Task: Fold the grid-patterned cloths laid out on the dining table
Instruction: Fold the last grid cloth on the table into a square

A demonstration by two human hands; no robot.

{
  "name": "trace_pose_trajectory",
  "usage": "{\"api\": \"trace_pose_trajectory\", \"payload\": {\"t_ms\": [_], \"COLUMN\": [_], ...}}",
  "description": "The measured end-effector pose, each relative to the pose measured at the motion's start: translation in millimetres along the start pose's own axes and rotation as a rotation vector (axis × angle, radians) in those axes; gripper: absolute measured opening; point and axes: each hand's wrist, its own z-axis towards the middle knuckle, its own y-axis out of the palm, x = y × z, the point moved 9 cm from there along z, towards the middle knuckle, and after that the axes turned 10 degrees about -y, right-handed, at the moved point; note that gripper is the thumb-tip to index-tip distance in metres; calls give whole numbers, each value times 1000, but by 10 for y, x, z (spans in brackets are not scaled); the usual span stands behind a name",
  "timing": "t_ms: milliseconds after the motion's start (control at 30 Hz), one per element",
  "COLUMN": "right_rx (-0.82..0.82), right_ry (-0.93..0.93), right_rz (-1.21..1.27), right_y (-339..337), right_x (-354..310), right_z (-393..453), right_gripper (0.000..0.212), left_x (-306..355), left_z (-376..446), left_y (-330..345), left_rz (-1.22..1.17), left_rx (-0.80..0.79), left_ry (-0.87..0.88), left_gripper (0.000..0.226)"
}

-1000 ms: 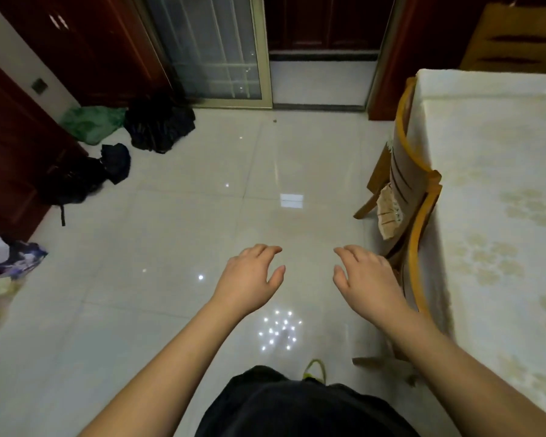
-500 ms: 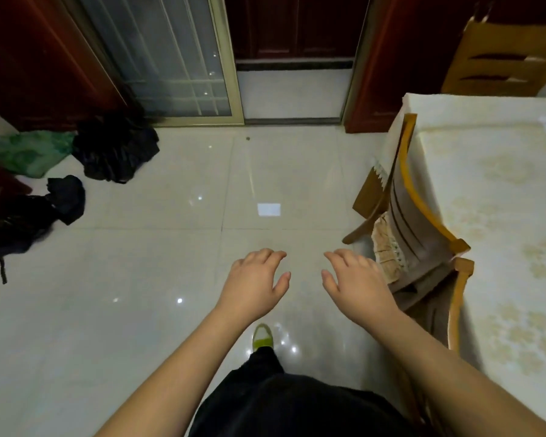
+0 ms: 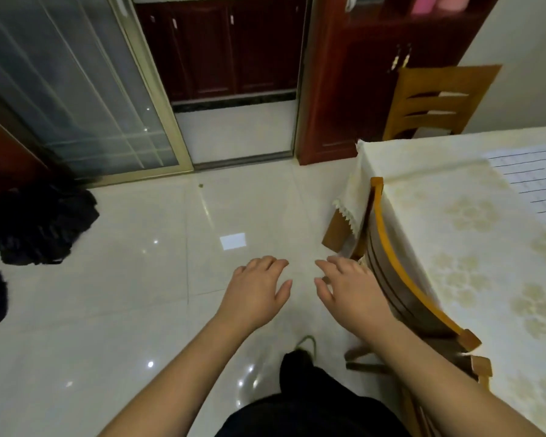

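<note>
A white cloth with a thin dark grid [image 3: 531, 181] lies flat on the dining table [image 3: 473, 253] at the far right, partly cut off by the frame edge. The table wears a cream floral cover. My left hand [image 3: 254, 293] and my right hand [image 3: 349, 291] hover palm down over the tiled floor, left of the table, fingers spread and holding nothing. My right hand is close beside the back of a wooden chair, well short of the grid cloth.
A wooden chair [image 3: 401, 272] is pushed in against the table's near side. Another chair [image 3: 435, 102] stands at the far end. Dark bags [image 3: 41, 225] lie on the floor at left. A sliding glass door [image 3: 76, 89] and red-brown cabinets [image 3: 234, 48] stand ahead.
The view has swung right and up, bringing the table's far end and the grid cloth into sight. Both hands stay open in front of me, now nearer the chair.
</note>
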Motion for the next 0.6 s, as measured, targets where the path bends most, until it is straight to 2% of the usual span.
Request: {"api": "trace_pose_trajectory", "payload": {"t_ms": [233, 500, 600], "right_rx": [22, 75, 63], "right_ry": [63, 148, 174], "right_rz": [34, 93, 90], "right_y": [-264, -592, -656], "right_x": [720, 1393, 1543], "right_z": [904, 1780, 2045], "right_gripper": [55, 53, 62], "left_x": [293, 602, 669], "left_z": [1253, 2365, 2732], "left_y": [-41, -409, -441], "left_rz": [58, 81, 81], "left_rx": [-59, -15, -45], "left_ry": [66, 138, 168], "left_gripper": [48, 48, 47]}}
